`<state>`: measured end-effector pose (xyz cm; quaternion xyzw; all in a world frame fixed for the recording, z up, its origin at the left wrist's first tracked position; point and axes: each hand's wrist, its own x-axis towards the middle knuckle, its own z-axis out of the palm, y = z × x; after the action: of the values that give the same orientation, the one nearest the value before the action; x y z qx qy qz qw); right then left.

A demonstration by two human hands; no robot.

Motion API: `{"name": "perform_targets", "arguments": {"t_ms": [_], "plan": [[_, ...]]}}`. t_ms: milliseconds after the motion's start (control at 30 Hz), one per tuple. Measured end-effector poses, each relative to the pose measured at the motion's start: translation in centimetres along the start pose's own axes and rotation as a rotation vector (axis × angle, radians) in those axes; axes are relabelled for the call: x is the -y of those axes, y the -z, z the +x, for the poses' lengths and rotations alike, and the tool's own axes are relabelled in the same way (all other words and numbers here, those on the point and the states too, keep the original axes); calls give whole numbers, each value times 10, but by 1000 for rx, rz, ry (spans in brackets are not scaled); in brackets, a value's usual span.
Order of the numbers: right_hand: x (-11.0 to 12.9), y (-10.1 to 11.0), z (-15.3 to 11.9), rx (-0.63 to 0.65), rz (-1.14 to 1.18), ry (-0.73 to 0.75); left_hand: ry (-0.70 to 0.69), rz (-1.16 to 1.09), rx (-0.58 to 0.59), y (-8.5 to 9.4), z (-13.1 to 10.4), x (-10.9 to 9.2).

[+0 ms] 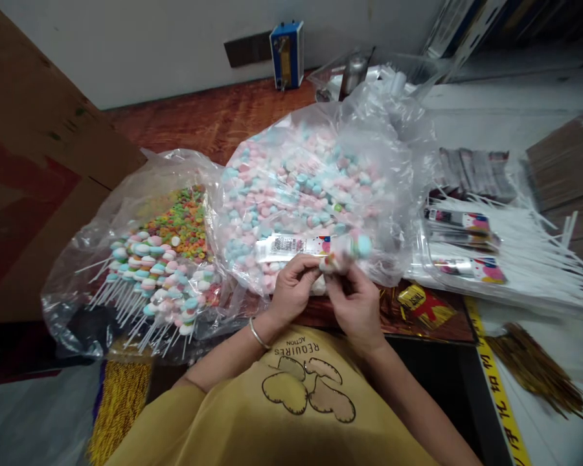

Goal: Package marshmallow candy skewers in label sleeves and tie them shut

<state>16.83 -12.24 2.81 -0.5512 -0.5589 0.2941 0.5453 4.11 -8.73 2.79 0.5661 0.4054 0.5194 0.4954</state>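
Observation:
Close together in front of my chest, both hands are pinched around a blurred marshmallow skewer (pixel 342 254) with a light blue end. My left hand (pixel 295 290), with a bangle on the wrist, has its thumb and fingers pressed at a white printed wrapper (pixel 294 246). My right hand (pixel 354 304) grips the skewer's lower part. Behind them lies a large clear bag of pink, blue and white marshmallows (pixel 296 184). To the left, finished-looking marshmallow skewers (pixel 150 272) on white sticks lie on plastic beside colourful ring pieces (pixel 182 220).
At the right, a clear tray holds white sticks (pixel 529 249) and printed wrappers (pixel 461 268). Gold twist ties (pixel 539 362) lie at the lower right, and a gold packet (pixel 425 307) near the table edge. A cardboard box (pixel 39 162) stands at left, a blue device (pixel 287 55) behind.

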Motion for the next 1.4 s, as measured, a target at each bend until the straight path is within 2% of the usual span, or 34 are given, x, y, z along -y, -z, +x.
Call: {"name": "perform_targets", "arguments": {"t_ms": [67,133,233,267,300,367,400,433,500,567,633,733,800,833,933,1000,1100,1167,1233,1300,1400], "plan": [[3,2,0,118,256,-141,-44,-84,104,8,6,-4],[7,8,2,191,356,-179,-94,-90,158,19,11,-17],[16,25,12,89,142,2,-254,32,89,39,13,-46],[21,32,16,25,25,103,-299,79,112,44,11,-56],[26,39,20,-34,-85,208,-310,119,208,47,9,-65],[37,47,24,-80,-246,421,-177,176,496,48,5,-75],[43,48,24,-56,-288,517,-56,167,587,47,4,-77],[48,47,23,-8,-302,598,70,121,610,44,3,-76],[52,39,19,132,-271,659,224,-54,491,41,4,-70],[49,30,16,253,-196,566,210,-166,390,41,5,-66],[39,23,16,301,-115,382,75,-76,449,46,6,-67],[26,24,21,212,-2,161,-88,283,529,52,1,-66],[23,27,24,162,60,90,-78,445,487,54,-3,-61],[23,27,24,186,90,69,-55,464,465,54,-3,-58],[23,23,19,398,163,-33,-59,335,452,54,-1,-51],[19,15,16,521,238,-177,-116,244,491,55,3,-54],[12,-4,16,604,367,-355,-193,178,568,57,2,-65],[14,-20,16,615,395,-360,-209,157,503,61,-6,-70],[23,-36,14,626,348,-309,-184,143,330,74,-21,-74],[34,-49,10,682,275,-252,-136,144,75,99,-43,-80],[38,-58,6,773,241,-224,-76,164,-424,153,-90,-94]]}}
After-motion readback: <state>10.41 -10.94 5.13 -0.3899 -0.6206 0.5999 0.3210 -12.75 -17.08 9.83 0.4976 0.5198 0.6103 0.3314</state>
